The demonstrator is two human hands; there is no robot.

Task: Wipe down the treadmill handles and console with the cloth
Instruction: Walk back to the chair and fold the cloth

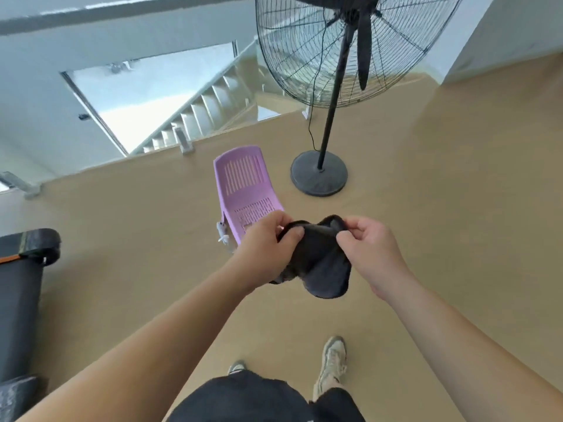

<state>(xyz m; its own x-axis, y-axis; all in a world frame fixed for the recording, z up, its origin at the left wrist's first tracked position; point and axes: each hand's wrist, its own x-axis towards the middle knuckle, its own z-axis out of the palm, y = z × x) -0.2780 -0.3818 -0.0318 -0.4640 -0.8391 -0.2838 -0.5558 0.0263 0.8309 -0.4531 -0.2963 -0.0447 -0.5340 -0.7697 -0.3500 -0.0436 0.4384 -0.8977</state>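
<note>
A dark cloth (320,263) hangs in front of me, bunched and drooping between both hands at waist height. My left hand (268,239) pinches its upper left edge. My right hand (368,242) pinches the upper right edge. At the far left edge lies the black treadmill (21,287) with an orange stripe; only the end of its deck and belt shows. Its handles and console are out of view.
A purple plastic chair (243,187) stands just beyond my hands. A tall black pedestal fan (335,86) rises to its right on a round base (319,173). Behind them a stairwell (195,114) opens downward. I stand on tan floor, feet in pale sneakers (332,363).
</note>
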